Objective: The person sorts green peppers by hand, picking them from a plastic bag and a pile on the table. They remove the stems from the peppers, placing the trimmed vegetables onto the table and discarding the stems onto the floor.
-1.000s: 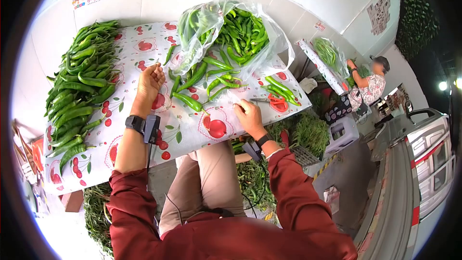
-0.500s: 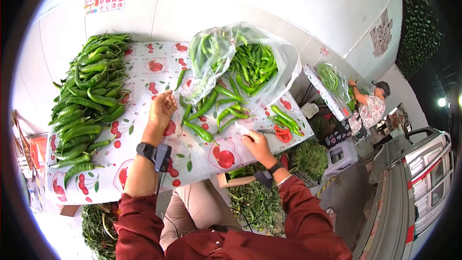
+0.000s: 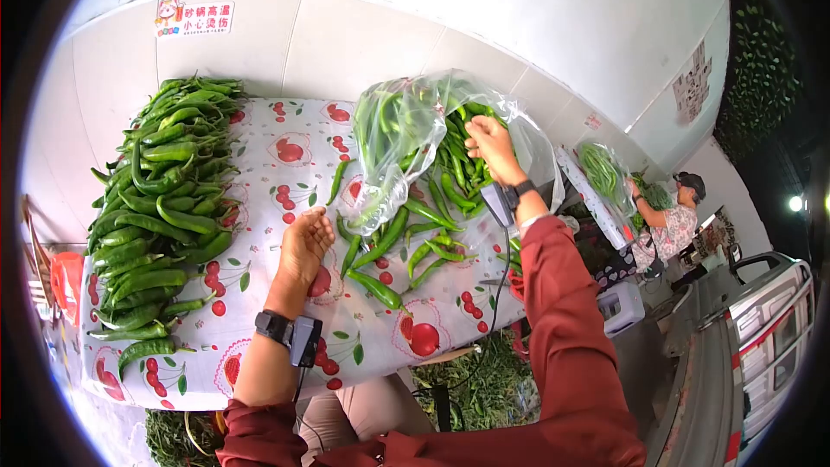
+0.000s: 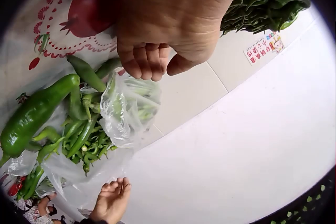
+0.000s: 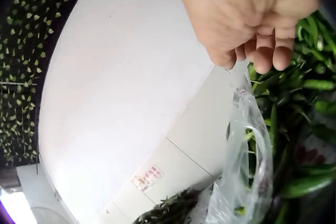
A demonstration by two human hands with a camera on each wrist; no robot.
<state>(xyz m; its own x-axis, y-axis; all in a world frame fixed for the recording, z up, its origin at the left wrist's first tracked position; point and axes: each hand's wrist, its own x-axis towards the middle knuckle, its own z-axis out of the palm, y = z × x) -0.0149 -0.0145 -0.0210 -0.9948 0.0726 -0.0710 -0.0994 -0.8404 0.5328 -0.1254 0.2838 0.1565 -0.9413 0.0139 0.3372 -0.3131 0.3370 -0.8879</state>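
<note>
Loosely curled fingers show on my left hand [image 3: 307, 246], which is over the cherry-print tablecloth [image 3: 285, 329] beside a few loose green peppers [image 3: 378, 290]. Nothing shows between these fingers in the left wrist view. My right hand [image 3: 493, 151] is over the mouth of a clear plastic bag [image 3: 385, 125] full of green peppers [image 5: 315, 85]. Its fingers bend loosely, with the fingertips close to the bag's edge in the right wrist view; no pepper shows in them. Left of both hands lies a tall row of stacked green peppers [image 3: 164, 225].
A pair of red-handled scissors [image 3: 494, 282] lies near the table's right end, partly behind my right sleeve. Behind the table stands a tiled wall [image 3: 363, 43]. Another person [image 3: 670, 220] works at a second table [image 3: 596, 199] to the right. Greens [image 3: 493, 389] are piled below.
My right hand has moved from beside the scissors at the table's front up and away to the pepper bag. The left hand stays near the loose peppers. The head view has shifted upward.
</note>
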